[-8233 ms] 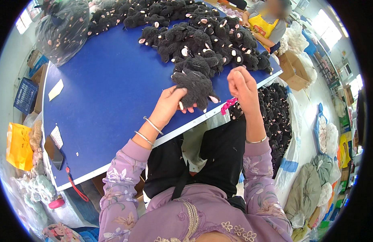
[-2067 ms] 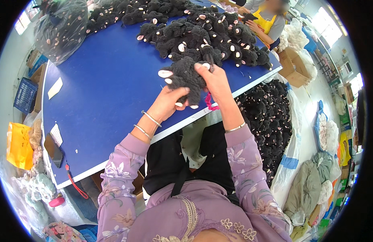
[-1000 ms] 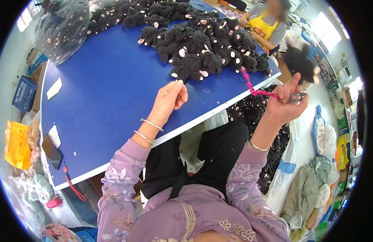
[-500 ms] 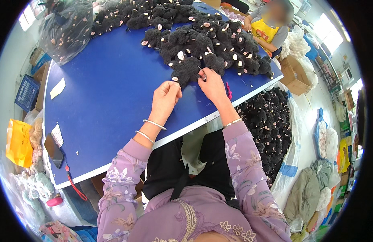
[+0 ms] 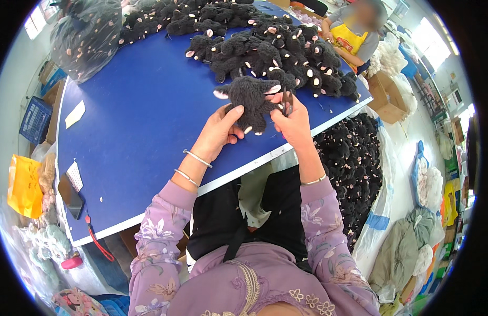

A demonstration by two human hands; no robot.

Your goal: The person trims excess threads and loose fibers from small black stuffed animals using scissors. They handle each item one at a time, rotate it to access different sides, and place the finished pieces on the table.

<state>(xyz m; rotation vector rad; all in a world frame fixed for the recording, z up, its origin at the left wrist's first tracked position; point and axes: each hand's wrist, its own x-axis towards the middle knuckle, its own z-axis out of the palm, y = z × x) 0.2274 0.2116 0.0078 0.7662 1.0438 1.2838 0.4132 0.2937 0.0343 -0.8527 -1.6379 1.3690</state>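
A small black plush toy (image 5: 247, 100) with pink-lined ears and pale feet is held up over the near edge of the blue table (image 5: 149, 121). My left hand (image 5: 218, 130) is closed on its left side, the thumb lying on the front of the body. In my right hand (image 5: 296, 122) is a pair of dark thread snips (image 5: 287, 103), blades pointing up. Fingers of that hand also touch the toy's right arm. Just beyond lies a heap of similar black plush toys (image 5: 262, 55).
A clear bag of plush toys (image 5: 86, 47) stands at the far left. More fill a large pile (image 5: 349, 163) below the table's right edge. Another person (image 5: 352, 39) works at the far right, beside a cardboard box (image 5: 386, 95). A phone (image 5: 71, 197) lies near the left edge.
The plush toy has been raised nearer to me and now shows its ears upright. My right hand has moved right and nearer, and the snips in it now show plainly.
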